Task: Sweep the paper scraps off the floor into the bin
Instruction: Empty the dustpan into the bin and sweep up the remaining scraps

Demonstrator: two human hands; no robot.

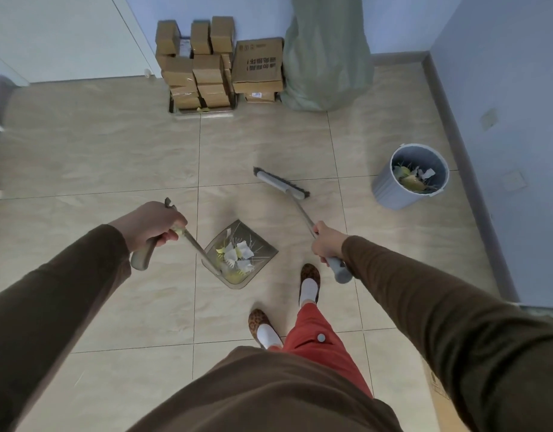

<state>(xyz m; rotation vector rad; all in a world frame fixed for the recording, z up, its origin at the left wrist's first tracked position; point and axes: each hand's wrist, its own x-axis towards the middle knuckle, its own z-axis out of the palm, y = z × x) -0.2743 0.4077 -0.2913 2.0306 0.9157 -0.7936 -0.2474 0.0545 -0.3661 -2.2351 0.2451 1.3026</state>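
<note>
The paper scraps (pixel 236 255) — white and yellow pieces — are lying inside the translucent dustpan (pixel 241 255), which is sitting low at the centre of the frame, just left of the person's feet. The left hand (pixel 150 226) is wrapping its fingers closed around the dustpan's long handle (pixel 192 243). The right hand (pixel 326 243) is closing in a full fist around the broom handle (pixel 305 213), with the grey end cap sticking out below the fist. The broom head (pixel 281 183) is hovering or resting at centre frame, well apart from the dustpan; contact with the floor cannot be told.

The grey bin (pixel 390 190) is standing at the right of the frame near the wall, well apart from the dustpan, and is already holding some scraps. The tiled floor (pixel 113 151) is showing no loose scraps in view.

Judged progress: sweeping is appearing complete, collection into the dustpan is done — emptying the dustpan into the bin is remaining.

Cardboard boxes (pixel 206 63) and a green sack (pixel 326 54) are standing along the top of the frame.
</note>
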